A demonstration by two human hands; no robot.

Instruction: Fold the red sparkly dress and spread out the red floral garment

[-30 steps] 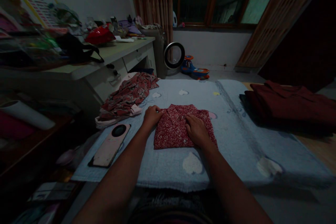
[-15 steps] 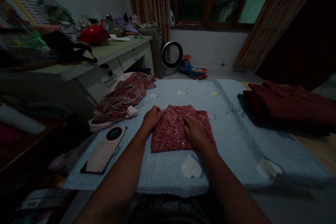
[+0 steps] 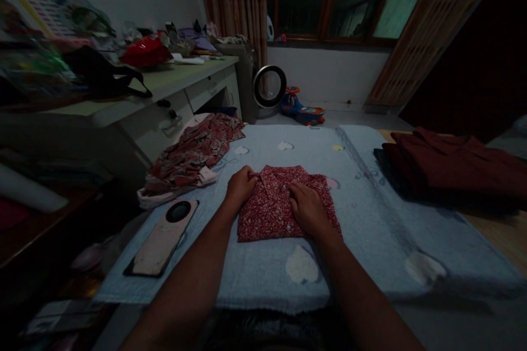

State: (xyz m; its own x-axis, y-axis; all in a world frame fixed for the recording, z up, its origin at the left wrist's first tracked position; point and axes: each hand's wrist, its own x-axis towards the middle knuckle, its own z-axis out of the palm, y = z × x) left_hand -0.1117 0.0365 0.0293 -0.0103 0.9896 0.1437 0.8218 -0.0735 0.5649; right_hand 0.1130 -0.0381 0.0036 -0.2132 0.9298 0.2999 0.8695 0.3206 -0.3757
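Observation:
A folded red garment with white speckles (image 3: 267, 214) lies on the light blue cloth (image 3: 362, 252) that covers the table. At the garment's upper left corner, my left hand (image 3: 241, 185) pinches its edge between thumb and fingers. My right hand (image 3: 307, 205) rests on the right part of the garment, fingers bent and lying on the fabric near its collar.
To the left are a phone (image 3: 162, 241) and a crumpled patterned garment (image 3: 197, 148). Folded dark red clothes (image 3: 448, 162) are stacked at the right. A cluttered desk (image 3: 173, 79) stands at the back left, and a ride-on toy (image 3: 302, 109) is on the floor beyond.
My left hand's fingers have closed on the garment's upper left corner, which is slightly bunched. My right hand has stayed almost in place on the fabric.

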